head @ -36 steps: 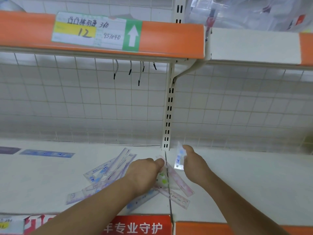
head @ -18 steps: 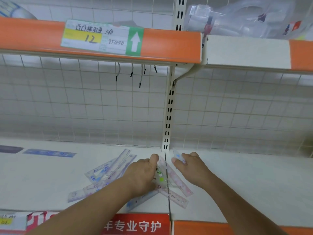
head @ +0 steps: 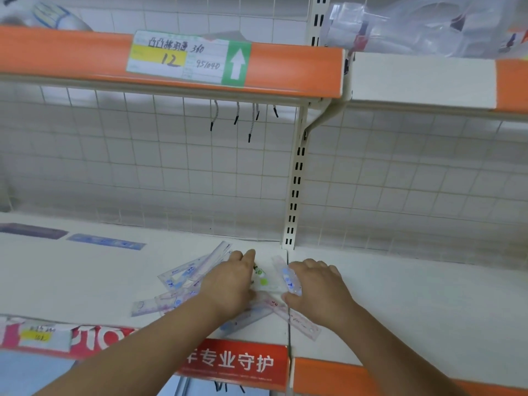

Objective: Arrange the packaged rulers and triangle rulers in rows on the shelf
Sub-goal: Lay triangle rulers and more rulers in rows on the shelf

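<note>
A loose pile of clear packaged rulers (head: pixel 185 277) lies on the white shelf (head: pixel 414 304) near the seam between two shelf boards. My left hand (head: pixel 231 284) rests flat on the pile with its fingers stretched out. A packaged triangle ruler with green dots (head: pixel 261 278) shows between my hands. My right hand (head: pixel 318 287) holds a short packaged ruler with blue print (head: pixel 290 278) between thumb and fingers, low over the pile. A pink ruler (head: pixel 300 321) sticks out toward the front edge.
Two flat packs, one blue (head: pixel 105 242) and one dark (head: pixel 31 230), lie in a line at the back left. A slotted upright post (head: pixel 294 195) and a wire grid close off the back. An orange-edged upper shelf (head: pixel 285 70) hangs overhead, with cords (head: pixel 251 121) dangling beneath.
My right hand has brought the short packaged ruler from upright near the post down onto the pile. My left hand has stayed on the pile, sliding slightly further back.
</note>
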Available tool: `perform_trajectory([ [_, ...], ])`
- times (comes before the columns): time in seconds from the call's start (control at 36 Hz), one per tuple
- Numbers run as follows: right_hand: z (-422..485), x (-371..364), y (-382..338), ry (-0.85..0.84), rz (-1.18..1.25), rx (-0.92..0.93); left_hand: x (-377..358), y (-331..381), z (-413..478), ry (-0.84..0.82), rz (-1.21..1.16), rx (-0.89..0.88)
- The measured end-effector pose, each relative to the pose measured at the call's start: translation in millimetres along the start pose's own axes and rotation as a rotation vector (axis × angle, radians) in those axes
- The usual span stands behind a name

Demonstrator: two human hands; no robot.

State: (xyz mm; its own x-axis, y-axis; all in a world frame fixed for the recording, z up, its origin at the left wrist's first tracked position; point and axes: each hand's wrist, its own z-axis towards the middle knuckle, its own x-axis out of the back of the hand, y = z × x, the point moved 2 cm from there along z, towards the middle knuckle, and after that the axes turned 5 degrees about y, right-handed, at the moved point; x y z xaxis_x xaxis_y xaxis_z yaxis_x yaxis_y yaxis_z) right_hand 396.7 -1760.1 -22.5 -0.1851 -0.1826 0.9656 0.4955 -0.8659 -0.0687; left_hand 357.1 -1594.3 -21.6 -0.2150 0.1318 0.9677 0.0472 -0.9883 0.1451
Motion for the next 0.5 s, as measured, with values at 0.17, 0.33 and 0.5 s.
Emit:
perform_trajectory([
  [0.17,-2,-4,-22,0.002,0.008,0.066,6,-13,-13,0.010,0.065,0.071],
  [0.33,-3,-2,-47,-0.002,0.050,0.075,16,-34,-26,0.031,0.077,0.073],
  [0.5,2,2,-87,0.004,0.071,0.087,31,-68,-46,0.055,0.046,0.101],
])
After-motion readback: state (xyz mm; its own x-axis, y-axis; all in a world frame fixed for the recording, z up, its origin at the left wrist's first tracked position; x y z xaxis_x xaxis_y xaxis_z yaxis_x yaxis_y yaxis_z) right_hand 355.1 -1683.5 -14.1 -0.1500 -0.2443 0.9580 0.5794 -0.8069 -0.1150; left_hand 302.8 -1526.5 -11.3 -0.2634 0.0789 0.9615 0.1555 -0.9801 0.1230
